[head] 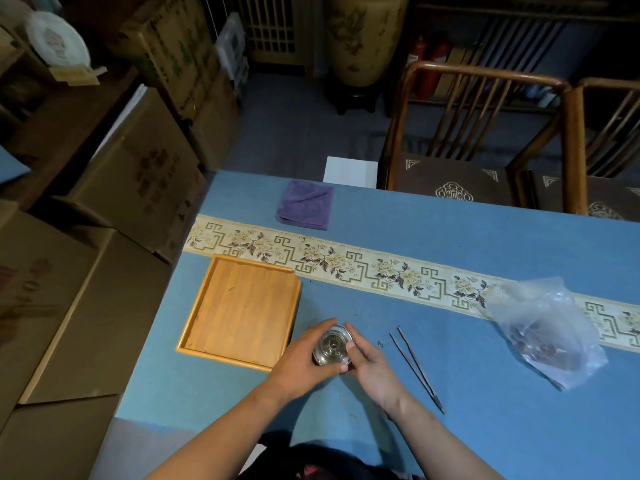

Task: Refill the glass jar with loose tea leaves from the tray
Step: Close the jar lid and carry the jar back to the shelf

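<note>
Right of the wooden tray (pixel 239 311), the glass jar (pixel 333 346) stands on the desk (pixel 467 427), lid on — left hand (pixel 304 358) and right hand (pixel 372 370) both grasping it. Tray appears bare; refill judged essentially complete — closing underway.

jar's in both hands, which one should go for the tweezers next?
Right, probably. The tweezers lie just beside the right hand; the left hand wraps the jar from the tray side and can steady it.

tray (pixel 239 313) left, tweezers (pixel 415 368) right.
</note>
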